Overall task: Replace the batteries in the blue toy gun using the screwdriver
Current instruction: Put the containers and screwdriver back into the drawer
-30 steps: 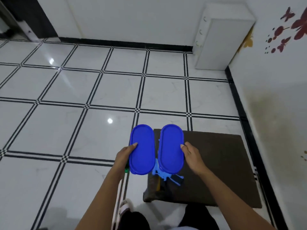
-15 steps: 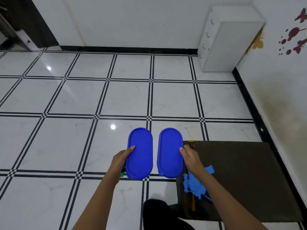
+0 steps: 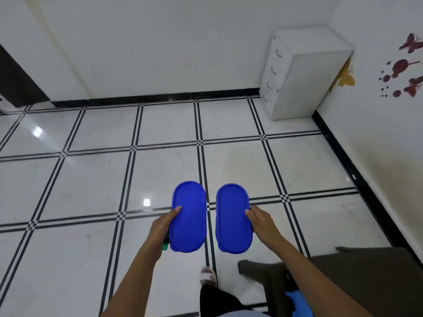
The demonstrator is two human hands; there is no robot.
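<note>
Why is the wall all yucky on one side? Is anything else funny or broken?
The right wall has a yellowish-brown stain low down, near the black skirting. Nothing looks broken or spilled. Each hand holds a blue oval lid: left hand on the left lid, right hand on the right lid.

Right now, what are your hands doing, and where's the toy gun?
Left hand holds one blue box, right hand holds the other box. Toy gun untouched on the dark table, partly behind the right arm. Screwdriver not seen.
</note>
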